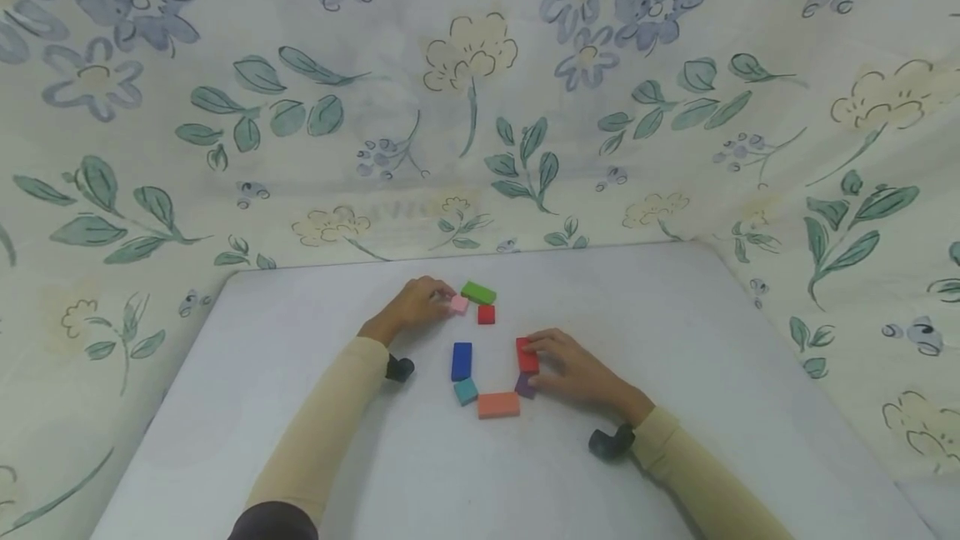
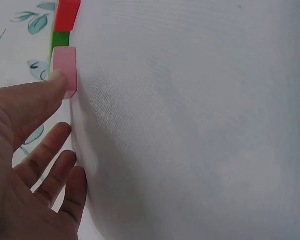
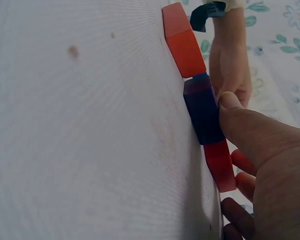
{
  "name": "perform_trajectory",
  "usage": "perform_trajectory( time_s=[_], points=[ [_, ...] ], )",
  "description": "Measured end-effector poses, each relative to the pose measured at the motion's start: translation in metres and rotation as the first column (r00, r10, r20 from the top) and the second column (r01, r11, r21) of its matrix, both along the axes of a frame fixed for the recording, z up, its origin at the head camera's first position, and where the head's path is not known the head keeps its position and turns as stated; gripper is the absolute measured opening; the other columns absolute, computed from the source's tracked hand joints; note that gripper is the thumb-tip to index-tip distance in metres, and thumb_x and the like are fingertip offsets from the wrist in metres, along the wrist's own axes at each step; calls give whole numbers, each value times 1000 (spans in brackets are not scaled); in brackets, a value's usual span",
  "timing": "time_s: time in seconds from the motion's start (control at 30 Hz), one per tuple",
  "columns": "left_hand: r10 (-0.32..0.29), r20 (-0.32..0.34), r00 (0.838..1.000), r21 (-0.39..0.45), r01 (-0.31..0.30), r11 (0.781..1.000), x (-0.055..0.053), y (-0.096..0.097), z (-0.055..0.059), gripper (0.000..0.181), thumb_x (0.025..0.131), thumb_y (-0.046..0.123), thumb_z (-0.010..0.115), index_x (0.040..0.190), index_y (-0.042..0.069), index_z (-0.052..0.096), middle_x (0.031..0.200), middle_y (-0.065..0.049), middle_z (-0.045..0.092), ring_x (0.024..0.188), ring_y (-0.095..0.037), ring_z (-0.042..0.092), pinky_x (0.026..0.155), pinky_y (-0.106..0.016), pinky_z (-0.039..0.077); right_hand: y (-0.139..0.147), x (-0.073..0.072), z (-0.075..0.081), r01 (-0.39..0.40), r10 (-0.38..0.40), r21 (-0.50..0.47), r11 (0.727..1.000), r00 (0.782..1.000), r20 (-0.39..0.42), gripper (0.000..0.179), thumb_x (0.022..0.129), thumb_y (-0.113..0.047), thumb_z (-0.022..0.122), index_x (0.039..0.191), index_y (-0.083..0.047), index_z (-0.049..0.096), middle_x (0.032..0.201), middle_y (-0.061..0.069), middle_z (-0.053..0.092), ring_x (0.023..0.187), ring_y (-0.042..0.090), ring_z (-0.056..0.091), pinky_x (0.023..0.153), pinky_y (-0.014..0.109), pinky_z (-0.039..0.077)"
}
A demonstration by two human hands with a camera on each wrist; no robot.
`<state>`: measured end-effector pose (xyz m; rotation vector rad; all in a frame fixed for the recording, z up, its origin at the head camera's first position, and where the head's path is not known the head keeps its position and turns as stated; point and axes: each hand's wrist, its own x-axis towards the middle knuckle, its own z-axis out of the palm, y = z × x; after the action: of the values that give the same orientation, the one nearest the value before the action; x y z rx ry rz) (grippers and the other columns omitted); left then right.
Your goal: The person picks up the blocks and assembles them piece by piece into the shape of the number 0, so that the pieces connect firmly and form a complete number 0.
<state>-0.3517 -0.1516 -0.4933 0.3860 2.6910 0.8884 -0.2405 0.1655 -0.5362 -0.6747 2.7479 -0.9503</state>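
In the head view my left hand [image 1: 422, 303] is at a pink block [image 1: 459, 305], its thumb on the near face [image 2: 65, 75] and a finger by the far side, seemingly pinching it. Beside that block lie a green block [image 1: 478, 293] and a small red block [image 1: 487, 315]. My right hand [image 1: 581, 369] touches a longer red block [image 1: 527, 354] with its fingers. Its thumb rests against a purple block [image 3: 204, 110], which sits at the red block's near end. No grip round either block shows.
An orange block [image 1: 498, 405], a teal block [image 1: 466, 392] and a blue block [image 1: 461, 361] continue the ring-like outline on the white table [image 1: 480, 490]. Floral cloth [image 1: 480, 148] hangs behind and at the sides. Dark bands with cameras sit on both wrists.
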Motion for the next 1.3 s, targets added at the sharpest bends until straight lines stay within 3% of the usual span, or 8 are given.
perform_trajectory(
  time_s=[0.27, 0.47, 0.9, 1.3],
  points=[
    [-12, 14, 1000, 2, 12, 1000, -1, -6, -5, 35, 93, 22, 68, 126, 15, 64, 144, -13, 53, 142, -35, 41, 117, -55, 34, -1, 1, 0, -2, 2, 6, 1000, 1000, -19, 50, 88, -37, 75, 135, -29, 58, 146, -10, 48, 140, 17, 43, 109, 42, 47],
    [-44, 6, 999, 2, 44, 999, 1, -10, -7, 37, 91, 24, 70, 125, 13, 65, 134, -11, 61, 135, -33, 49, 114, -52, 39, -3, 2, 0, 0, 0, -11, 1000, 1000, -1, 50, 88, -37, 75, 134, -28, 59, 146, -10, 49, 141, 17, 43, 109, 43, 47],
    [-53, 0, 999, 56, 53, 997, 19, -6, -5, 38, 89, 29, 72, 123, 13, 64, 128, -8, 64, 128, -30, 54, 109, -49, 45, -2, 2, 3, 14, -14, 9, 1000, 1000, 5, 49, 88, -38, 76, 133, -29, 59, 145, -11, 49, 140, 15, 43, 110, 42, 46],
    [-86, -23, 996, 44, 87, 995, 26, -6, -8, 35, 90, 28, 71, 121, 13, 66, 123, -5, 66, 124, -27, 57, 108, -47, 46, -2, 3, 6, 9, -9, 16, 1000, 1000, 12, 49, 88, -37, 75, 134, -28, 59, 145, -9, 49, 141, 16, 43, 110, 42, 46]
  ],
)
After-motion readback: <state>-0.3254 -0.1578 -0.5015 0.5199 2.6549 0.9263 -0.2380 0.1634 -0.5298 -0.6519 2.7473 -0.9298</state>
